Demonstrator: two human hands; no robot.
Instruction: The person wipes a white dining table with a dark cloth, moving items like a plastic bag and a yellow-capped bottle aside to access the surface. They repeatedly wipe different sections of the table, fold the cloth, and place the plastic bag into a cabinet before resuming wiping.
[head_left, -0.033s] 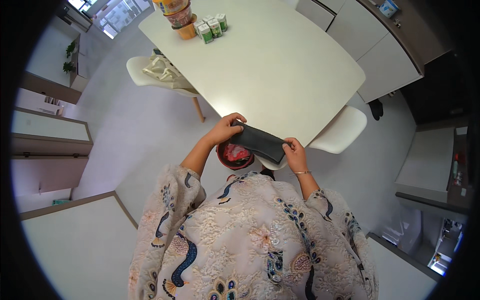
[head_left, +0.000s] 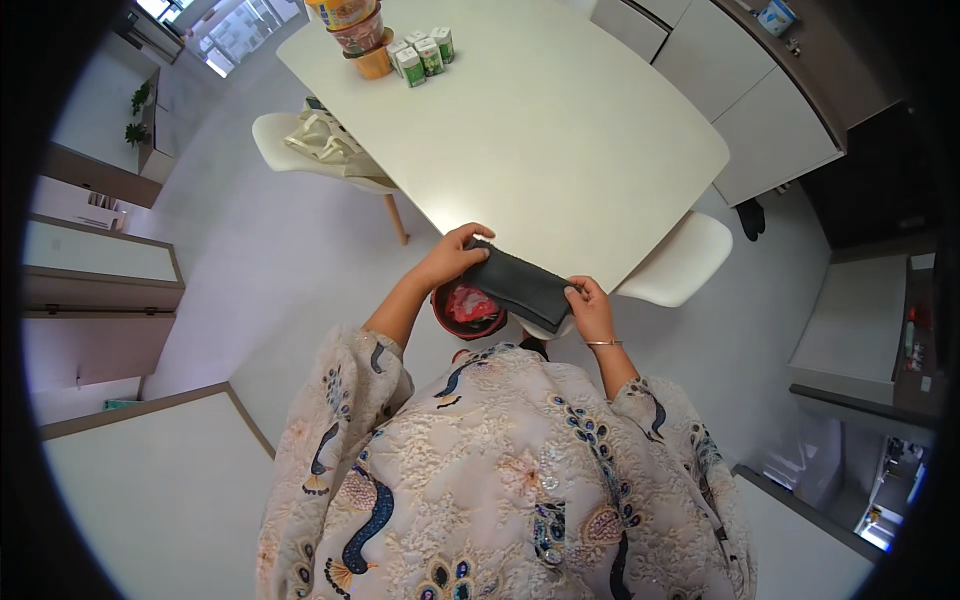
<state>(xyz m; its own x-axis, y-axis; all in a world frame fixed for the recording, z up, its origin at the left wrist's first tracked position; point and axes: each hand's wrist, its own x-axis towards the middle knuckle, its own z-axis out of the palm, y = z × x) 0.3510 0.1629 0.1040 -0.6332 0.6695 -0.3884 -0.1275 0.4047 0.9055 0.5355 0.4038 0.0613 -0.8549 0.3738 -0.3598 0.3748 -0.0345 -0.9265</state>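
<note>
A flat, dark grey-black rectangle [head_left: 522, 286] with a finely jagged upper edge is stretched between my two hands, in front of the table's near end. It may be a folded bag or a pouch; I cannot tell which. My left hand [head_left: 457, 257] pinches its upper left corner, thumb on top. On the other side, my right hand [head_left: 593, 308] grips the right end between thumb and fingers. Just below and left of the piece is a dark red bin [head_left: 440, 313], partly covered by it. Inside the bin lies crumpled red and pale wrapping [head_left: 472, 303].
The white table [head_left: 560, 130] carries stacked tubs [head_left: 358, 38] and several small green-white cartons [head_left: 425, 56] at its far left. White chairs stand left [head_left: 275, 140] and right [head_left: 685, 265], the left one bearing a cream bag [head_left: 325, 145]. Cabinets [head_left: 740, 110] line the far right.
</note>
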